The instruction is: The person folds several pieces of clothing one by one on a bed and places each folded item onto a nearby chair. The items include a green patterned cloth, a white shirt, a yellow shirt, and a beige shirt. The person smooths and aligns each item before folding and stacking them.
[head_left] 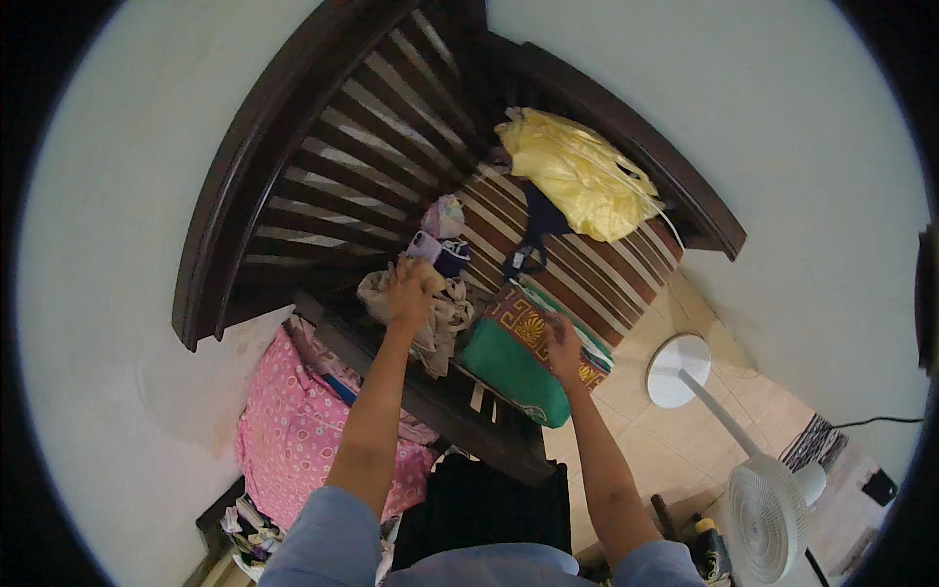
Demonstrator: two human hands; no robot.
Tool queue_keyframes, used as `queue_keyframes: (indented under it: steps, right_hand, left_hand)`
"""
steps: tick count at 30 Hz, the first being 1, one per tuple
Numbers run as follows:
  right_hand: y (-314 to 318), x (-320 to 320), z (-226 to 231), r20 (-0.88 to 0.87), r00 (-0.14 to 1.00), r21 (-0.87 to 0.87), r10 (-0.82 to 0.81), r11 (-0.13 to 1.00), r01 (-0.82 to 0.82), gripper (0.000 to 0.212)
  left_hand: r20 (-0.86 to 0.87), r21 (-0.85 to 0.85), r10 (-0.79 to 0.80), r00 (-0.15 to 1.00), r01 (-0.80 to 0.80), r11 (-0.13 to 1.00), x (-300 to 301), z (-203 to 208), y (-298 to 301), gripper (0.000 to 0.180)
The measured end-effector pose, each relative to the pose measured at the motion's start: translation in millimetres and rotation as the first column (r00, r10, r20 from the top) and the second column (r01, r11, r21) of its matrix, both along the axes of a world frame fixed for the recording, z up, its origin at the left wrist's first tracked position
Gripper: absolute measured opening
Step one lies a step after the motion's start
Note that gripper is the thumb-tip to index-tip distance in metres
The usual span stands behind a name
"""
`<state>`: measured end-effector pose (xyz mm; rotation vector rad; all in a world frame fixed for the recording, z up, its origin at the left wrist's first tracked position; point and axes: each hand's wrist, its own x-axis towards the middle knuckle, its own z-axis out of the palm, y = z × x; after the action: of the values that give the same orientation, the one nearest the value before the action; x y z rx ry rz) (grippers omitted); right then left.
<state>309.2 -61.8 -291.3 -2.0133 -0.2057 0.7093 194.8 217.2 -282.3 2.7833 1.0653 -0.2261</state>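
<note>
My left hand [411, 293] reaches onto a crumpled beige cloth [443, 336], its fingers bent over the fabric and seeming to grip it. Just beyond the fingertips lie a phone in a light purple case [424, 247] and a small dark blue cloth [454, 257]. My right hand [561, 344] rests on a folded green cloth [509, 357] with a brown and yellow patterned border, its fingers loosely apart on the border. Both cloths are on a dark wooden slatted bench [606, 284].
A yellow plastic bag [577, 171] and a dark strap [528, 249] lie farther back on the slats. Pink patterned fabric [293, 421] hangs left of the bench's armrest [440, 421]. On the tiled floor at right stands a white fan [768, 519] with a round base [678, 372].
</note>
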Motion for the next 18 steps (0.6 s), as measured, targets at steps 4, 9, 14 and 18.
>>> queue_keyframes:
  steps: [4, 9, 14, 18]
  right_hand:
    - [102.5, 13.7, -10.9, -0.163, 0.933, 0.205, 0.320, 0.936, -0.285, 0.021]
    - [178.9, -2.3, -4.7, -0.043, 0.927, 0.075, 0.373, 0.926, -0.370, 0.022]
    - [191.0, -50.2, -10.0, 0.240, 0.583, -0.323, 0.776, 0.630, -0.706, 0.084]
    - [206.5, -63.2, 28.3, -0.045, 0.511, -0.364, 0.859, 0.462, -0.809, 0.085]
  left_hand:
    - [-0.181, -0.392, 0.106, 0.978, -0.171, 0.904, -10.9, -19.1, 12.9, 0.048]
    - [0.105, -0.264, 0.039, 0.994, -0.010, 0.965, -29.7, -2.2, 3.5, 0.052]
    - [0.121, -0.281, 0.104, 0.987, -0.067, 0.957, -55.3, 37.3, -22.6, 0.053]
    - [0.222, -0.446, 0.312, 0.924, -0.189, 0.875, -54.4, 91.5, -38.9, 0.048]
